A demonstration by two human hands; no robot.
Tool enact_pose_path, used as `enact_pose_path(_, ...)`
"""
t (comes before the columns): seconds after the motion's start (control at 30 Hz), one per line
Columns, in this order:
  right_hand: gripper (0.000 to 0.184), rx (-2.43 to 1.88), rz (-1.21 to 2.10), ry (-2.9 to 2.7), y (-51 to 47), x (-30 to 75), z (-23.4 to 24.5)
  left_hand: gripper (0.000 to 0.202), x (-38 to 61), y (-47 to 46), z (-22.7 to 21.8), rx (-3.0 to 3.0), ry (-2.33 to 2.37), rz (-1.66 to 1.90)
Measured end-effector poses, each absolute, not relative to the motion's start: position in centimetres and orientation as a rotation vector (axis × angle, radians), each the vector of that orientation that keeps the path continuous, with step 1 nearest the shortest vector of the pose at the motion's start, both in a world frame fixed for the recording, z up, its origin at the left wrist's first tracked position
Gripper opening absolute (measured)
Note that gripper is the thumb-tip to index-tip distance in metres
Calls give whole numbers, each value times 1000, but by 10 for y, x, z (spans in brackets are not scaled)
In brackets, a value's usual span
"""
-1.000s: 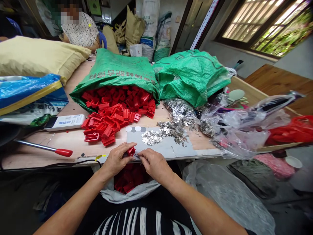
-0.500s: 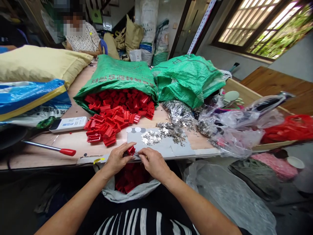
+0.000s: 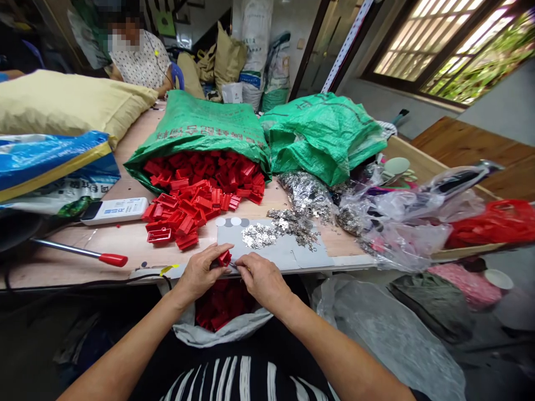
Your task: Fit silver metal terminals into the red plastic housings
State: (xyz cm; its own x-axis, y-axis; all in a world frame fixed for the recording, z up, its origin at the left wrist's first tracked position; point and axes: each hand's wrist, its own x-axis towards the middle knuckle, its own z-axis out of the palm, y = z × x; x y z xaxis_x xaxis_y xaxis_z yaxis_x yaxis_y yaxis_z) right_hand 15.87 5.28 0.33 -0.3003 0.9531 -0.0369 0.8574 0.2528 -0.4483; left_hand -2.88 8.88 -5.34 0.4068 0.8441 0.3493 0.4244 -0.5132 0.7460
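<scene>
My left hand (image 3: 199,271) is closed around a small red plastic piece (image 3: 224,258) at the near edge of the table. My right hand (image 3: 261,275) pinches a thin metal clip (image 3: 233,265) against that piece. Just beyond my hands lies a grey card (image 3: 284,250) with a heap of small silver metal clips (image 3: 259,235). A pile of red plastic pieces (image 3: 188,206) spills from a green woven sack (image 3: 200,125). Below my hands, a bag in my lap (image 3: 221,326) holds more red pieces.
A second green sack (image 3: 324,131), clear plastic bags (image 3: 401,214), a red bag (image 3: 493,223), a white remote (image 3: 112,210), a red-handled tool (image 3: 83,253) and blue and yellow sacks (image 3: 50,161) crowd the table. Another person (image 3: 140,58) sits at the far end.
Both hands stay together at the table edge on the red piece; only the view shifts slightly.
</scene>
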Motion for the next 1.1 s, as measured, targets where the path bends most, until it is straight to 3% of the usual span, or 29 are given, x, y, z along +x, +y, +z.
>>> enact_pose_path(0.27,19,-1911,450,-2308,49,139,8,54,-25,88,-46,2037,1137,966)
enact_pose_path(0.7,21,-1389,802,-1955,33,175,-6,31,-19,65,-28,1901,1245,1058)
enact_pose_path(0.9,30,-1220,1121,-1901,19,177,7,32,-12,44,-7,1104,1035,1045)
enact_pose_path(1.1,43,-1179,1116,-1998,11,167,24,18,-4,28,3,411,728,1005)
